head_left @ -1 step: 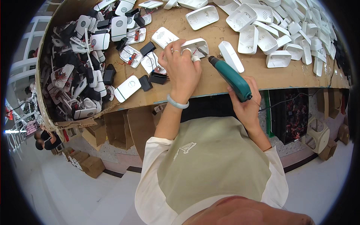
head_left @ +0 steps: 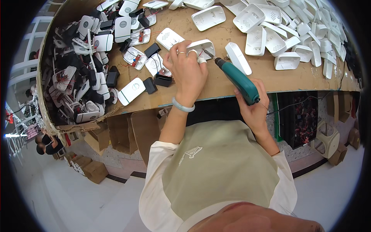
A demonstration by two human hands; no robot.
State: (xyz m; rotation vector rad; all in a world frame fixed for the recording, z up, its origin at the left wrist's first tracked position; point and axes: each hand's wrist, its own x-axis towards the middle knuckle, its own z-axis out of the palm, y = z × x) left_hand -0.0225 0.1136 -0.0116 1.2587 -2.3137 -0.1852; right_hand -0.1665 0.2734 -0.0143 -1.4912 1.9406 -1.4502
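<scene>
My left hand (head_left: 187,71) has its fingers closed around a white plastic housing (head_left: 201,45), open side up, and covers part of it. In my right hand (head_left: 256,108) is a green electric screwdriver (head_left: 239,79), held by its rear end, its bit pointing into that housing. Whether the bit touches a screw is too small to tell. A white cover (head_left: 238,58) lies just right of the bit. Left of my left hand are white covers with red circuit boards (head_left: 136,59), wires and black boxes (head_left: 163,80). Nearer me lies a white doorbell-like cover (head_left: 132,91).
Many white shells (head_left: 276,40) pile up at the right. A heap of wired white-and-black units (head_left: 91,73) fills the left, beside a cardboard rim (head_left: 46,100). The screwdriver's black cord (head_left: 293,103) runs right. Below stand cardboard boxes (head_left: 119,131) and a beige stool (head_left: 327,139).
</scene>
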